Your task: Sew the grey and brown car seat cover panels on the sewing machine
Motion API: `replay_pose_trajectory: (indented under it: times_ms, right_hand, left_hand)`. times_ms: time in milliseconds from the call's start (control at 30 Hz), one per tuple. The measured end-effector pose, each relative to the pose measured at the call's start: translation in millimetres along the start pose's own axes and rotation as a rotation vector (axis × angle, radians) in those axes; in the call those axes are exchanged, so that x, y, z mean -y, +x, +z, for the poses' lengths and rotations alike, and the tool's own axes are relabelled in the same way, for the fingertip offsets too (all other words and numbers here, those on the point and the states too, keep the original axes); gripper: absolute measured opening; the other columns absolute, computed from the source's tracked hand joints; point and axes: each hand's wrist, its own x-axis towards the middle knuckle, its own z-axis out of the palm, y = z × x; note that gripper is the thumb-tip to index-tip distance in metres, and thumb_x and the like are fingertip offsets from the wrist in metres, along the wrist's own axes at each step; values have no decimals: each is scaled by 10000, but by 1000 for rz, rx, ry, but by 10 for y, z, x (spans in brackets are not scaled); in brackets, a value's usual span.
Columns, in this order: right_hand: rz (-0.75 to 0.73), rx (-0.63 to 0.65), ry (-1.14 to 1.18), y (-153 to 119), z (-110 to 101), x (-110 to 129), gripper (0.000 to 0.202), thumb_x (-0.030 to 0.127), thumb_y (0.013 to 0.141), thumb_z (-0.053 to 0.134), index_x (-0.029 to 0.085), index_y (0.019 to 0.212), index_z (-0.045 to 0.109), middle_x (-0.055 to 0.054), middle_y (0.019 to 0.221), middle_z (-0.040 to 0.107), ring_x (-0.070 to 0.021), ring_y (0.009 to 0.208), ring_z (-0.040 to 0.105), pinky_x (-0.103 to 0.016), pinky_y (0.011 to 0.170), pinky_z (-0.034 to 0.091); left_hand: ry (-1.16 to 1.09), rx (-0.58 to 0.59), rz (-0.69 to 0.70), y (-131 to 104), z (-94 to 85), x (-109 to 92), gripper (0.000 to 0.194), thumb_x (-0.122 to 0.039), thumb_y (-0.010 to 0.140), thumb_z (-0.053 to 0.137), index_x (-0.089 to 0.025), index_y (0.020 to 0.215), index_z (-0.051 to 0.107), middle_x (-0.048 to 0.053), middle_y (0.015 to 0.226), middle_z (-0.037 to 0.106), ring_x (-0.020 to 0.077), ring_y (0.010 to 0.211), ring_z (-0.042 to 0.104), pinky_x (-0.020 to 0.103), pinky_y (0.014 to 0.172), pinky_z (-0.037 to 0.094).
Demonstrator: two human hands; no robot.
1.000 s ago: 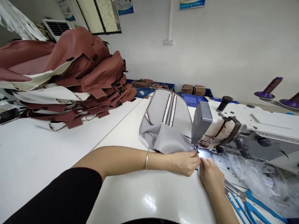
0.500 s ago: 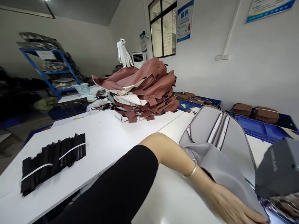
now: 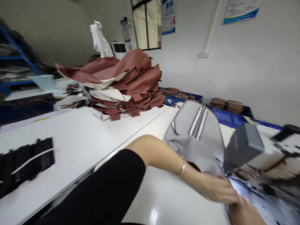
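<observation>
My left hand (image 3: 219,189) reaches across in a black sleeve with a silver bangle on the wrist. Its closed fingers grip the near edge of a grey leather-like piece (image 3: 194,150). That piece lies partly folded, with two white strips along its middle and dark edging. At the lower right, my right hand (image 3: 246,212) meets the left fingertips; its own fingers are blurred and partly covered. Just right of both hands is the metal bed of a sewing machine (image 3: 248,193), smeared by motion.
A grey box-shaped machine part (image 3: 243,145) stands beyond the hands. A tall heap of reddish-brown pieces (image 3: 138,75) rests on the white table (image 3: 77,137). Black strips (image 3: 28,159) lie at left. Blue trays (image 3: 228,117) with brown stacks line the wall.
The view has swung right, bringing more of the machine into sight. My right hand has come into view against my left, whose fingers have drawn together at the grey piece's edge.
</observation>
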Motion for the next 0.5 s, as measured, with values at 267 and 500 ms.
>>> replay_pose_trajectory:
  times_ms: [267, 500]
  right_hand:
    - [87, 164, -188, 8, -242, 321, 269, 247, 939, 347, 222, 985, 611, -48, 836, 572, -192, 742, 580, -280, 506, 256]
    - [63, 150, -158, 48, -232, 305, 263, 238, 953, 362, 246, 1073, 596, -23, 805, 541, -152, 719, 540, -261, 515, 224]
  left_hand:
    - [-542, 327, -291, 76, -148, 170, 250, -147, 845, 436, -47, 930, 648, 165, 848, 602, 218, 714, 551, 324, 551, 370]
    - [-857, 732, -469, 44, -350, 323, 436, -120, 828, 419, -89, 1259, 474, 133, 930, 646, 236, 800, 604, 304, 592, 433]
